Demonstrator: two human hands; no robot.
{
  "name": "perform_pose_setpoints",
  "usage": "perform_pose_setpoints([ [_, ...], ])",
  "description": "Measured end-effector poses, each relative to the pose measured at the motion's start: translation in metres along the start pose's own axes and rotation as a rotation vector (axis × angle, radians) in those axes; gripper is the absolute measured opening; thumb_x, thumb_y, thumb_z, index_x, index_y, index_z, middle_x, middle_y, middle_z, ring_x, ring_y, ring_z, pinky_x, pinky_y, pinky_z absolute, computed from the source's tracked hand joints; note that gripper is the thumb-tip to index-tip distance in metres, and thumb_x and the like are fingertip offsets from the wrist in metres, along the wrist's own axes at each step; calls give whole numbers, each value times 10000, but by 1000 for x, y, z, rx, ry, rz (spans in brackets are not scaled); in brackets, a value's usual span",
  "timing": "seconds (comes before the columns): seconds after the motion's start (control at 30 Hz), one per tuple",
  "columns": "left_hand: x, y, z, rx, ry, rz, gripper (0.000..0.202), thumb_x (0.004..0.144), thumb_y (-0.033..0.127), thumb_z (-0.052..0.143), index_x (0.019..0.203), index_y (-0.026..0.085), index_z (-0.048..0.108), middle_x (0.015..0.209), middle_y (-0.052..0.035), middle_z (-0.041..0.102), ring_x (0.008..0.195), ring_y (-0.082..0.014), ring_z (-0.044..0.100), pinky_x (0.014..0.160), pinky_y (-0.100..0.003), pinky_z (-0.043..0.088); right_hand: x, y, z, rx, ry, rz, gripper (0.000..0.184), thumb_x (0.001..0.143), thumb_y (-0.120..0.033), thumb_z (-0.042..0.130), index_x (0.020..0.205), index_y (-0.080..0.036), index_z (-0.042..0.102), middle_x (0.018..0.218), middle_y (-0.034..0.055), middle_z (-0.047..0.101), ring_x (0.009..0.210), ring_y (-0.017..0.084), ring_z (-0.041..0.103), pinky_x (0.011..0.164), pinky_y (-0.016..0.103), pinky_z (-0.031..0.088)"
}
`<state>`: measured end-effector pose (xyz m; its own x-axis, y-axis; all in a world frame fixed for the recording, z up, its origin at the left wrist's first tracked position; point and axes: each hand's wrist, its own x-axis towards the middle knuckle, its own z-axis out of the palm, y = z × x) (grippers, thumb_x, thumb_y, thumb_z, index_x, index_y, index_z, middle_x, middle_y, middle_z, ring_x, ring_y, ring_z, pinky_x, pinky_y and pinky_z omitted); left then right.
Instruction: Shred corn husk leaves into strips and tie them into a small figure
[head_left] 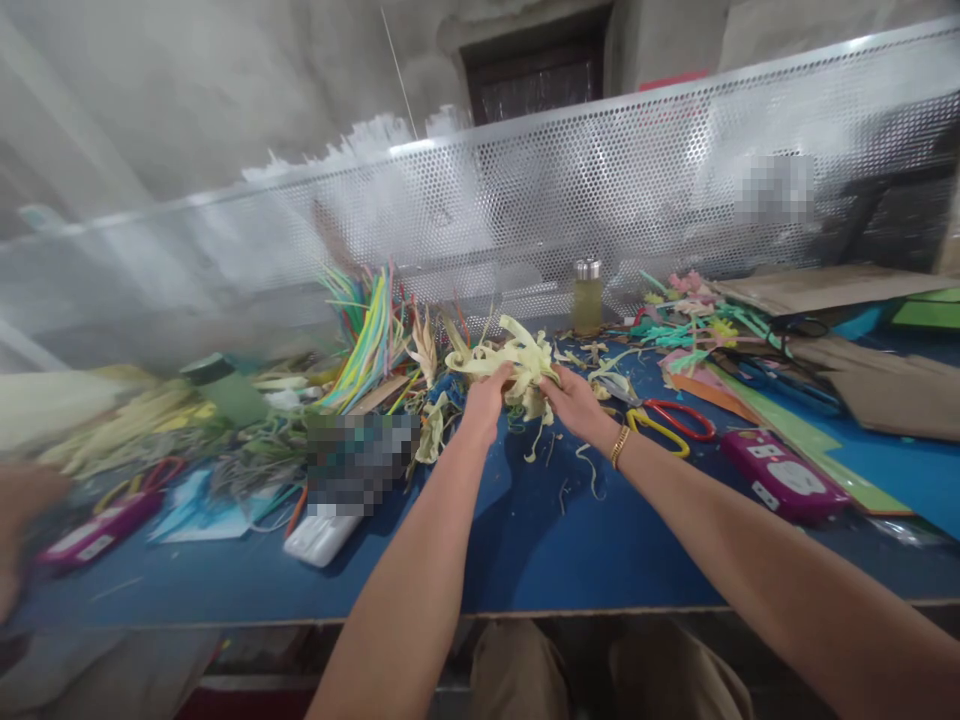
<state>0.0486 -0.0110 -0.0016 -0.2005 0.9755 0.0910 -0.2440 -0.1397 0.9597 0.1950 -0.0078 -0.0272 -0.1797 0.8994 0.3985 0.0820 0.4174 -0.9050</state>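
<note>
Between my two hands, above the blue tabletop, is a pale yellow flower-like bunch of curled strips. My left hand is closed on its left side, the fingers partly hidden behind the strips. On the lower right side, my right hand pinches it, thumb toward me. A gold bracelet circles my right wrist. Thin loose scraps lie on the table below the bunch. Just right of my right hand lie scissors with red and yellow handles.
At left, another person's blurred hand is near a purple device. Coloured stems and a phone-like object lie left of my hands. A lidded bottle stands behind; a second purple device and cardboard are right.
</note>
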Motion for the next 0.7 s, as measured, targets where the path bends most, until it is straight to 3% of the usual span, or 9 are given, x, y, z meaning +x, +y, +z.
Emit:
perform_pose_setpoints([
  [0.1, -1, 0, 1, 16, -92, -68, 306, 625, 434, 782, 708, 158, 679, 582, -55, 644, 641, -219, 639, 597, -309, 478, -1, -2, -3, -172, 28, -173, 248, 883, -368, 471, 692, -210, 460, 662, -7, 492, 629, 132, 433, 606, 251, 327],
  [0.2, 0, -1, -1, 41, -117, -33, 299, 612, 390, 798, 770, 155, 702, 678, -73, 689, 725, -241, 657, 667, -330, 492, -1, -6, -5, -232, 15, -185, 242, 886, -353, 462, 696, -204, 473, 659, -5, 510, 631, 132, 450, 623, 257, 338],
  [0.3, 0, -2, -4, 78, -120, 31, 319, 600, 336, 806, 850, 156, 722, 812, -84, 718, 797, -244, 660, 754, -346, 488, -2, -7, -5, -224, -11, -120, 264, 862, -387, 502, 676, -200, 494, 624, -14, 499, 603, 126, 440, 594, 251, 330],
  [0.47, -4, -4, -2, 75, -236, -14, 333, 655, 334, 768, 939, 166, 724, 833, -81, 723, 797, -246, 661, 775, -366, 493, -1, -1, -3, -12, -5, 78, 370, 773, -539, 586, 649, -200, 505, 564, -23, 485, 539, 114, 402, 505, 236, 306],
  [0.6, -6, -12, 3, 151, -217, 4, 352, 684, 413, 741, 948, 180, 720, 918, -85, 724, 872, -249, 656, 767, -340, 496, 0, 3, -2, 100, 13, 169, 435, 731, -608, 597, 626, -202, 480, 503, -40, 429, 473, 96, 358, 454, 231, 285],
  [0.7, -6, -19, 5, 118, -209, -11, 379, 714, 506, 692, 917, 186, 713, 857, -79, 721, 837, -232, 661, 729, -317, 500, -1, 3, 1, 126, 31, 176, 447, 699, -612, 632, 625, -203, 466, 485, -57, 404, 449, 82, 331, 437, 222, 273],
])
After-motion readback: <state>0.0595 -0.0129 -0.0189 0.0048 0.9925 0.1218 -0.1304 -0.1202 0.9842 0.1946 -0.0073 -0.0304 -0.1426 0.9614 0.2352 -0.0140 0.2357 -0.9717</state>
